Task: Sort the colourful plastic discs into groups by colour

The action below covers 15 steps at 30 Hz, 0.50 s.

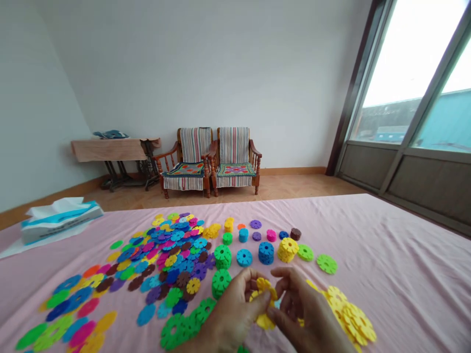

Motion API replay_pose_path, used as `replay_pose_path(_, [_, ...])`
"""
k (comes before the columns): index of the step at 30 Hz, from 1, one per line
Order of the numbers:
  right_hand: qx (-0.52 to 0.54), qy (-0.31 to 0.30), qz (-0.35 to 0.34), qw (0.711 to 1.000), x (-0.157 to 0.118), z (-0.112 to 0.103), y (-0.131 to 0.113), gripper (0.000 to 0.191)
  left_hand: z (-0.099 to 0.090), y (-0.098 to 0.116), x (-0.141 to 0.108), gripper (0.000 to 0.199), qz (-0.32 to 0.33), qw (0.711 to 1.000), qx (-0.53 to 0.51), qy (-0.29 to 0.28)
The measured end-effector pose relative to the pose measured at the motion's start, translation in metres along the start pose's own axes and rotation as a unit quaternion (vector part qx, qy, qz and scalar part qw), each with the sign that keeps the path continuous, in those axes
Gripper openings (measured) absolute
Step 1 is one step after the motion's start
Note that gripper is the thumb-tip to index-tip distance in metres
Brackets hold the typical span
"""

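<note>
My left hand (237, 309) is closed round several yellow notched plastic discs (265, 321), its thumb lying across them. My right hand (303, 306) meets the same discs from the right, with curled fingers and the thumb tip at their lower edge. A bit of yellow shows under the right hand, too hidden to make out. To the right of that hand lies a loose pile of yellow discs (355, 318). Beyond my hands stand small stacks of discs: yellow (288, 249), dark blue (266, 252) and green (222, 256). Green discs (180, 328) lie beside my left forearm.
A large mixed heap of coloured discs (172, 250) spreads over the left of the pink cloth (412, 274). A tissue pack (62, 223) sits at the far left. Two wooden armchairs (235, 169) and a cloth-covered table (110, 150) stand beyond.
</note>
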State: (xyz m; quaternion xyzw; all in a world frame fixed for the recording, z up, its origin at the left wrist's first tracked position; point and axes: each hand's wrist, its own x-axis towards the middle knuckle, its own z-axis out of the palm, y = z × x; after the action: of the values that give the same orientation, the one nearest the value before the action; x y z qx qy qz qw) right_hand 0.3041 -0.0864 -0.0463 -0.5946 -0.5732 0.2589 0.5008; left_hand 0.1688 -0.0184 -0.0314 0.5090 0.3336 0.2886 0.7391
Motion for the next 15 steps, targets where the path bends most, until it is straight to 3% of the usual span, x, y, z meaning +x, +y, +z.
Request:
replay_pose_path(5, [-0.028,-0.054,0.0,0.998,0.001,-0.003,-0.009,0.015,0.002,-0.013,0.001,0.035,0.008,0.995,-0.078,0.054])
replay_pose_path(8, [-0.077,-0.087,-0.067,0.991,0.0,-0.005,-0.011,0.022,0.008,-0.008,-0.002,0.041,-0.009,0.983,-0.156,0.098])
replay_pose_path(15, [-0.208,-0.113,-0.181,0.955,-0.003,-0.007,-0.005,0.03,0.017,0.007,-0.005,0.04,-0.088,0.959,-0.253,0.091])
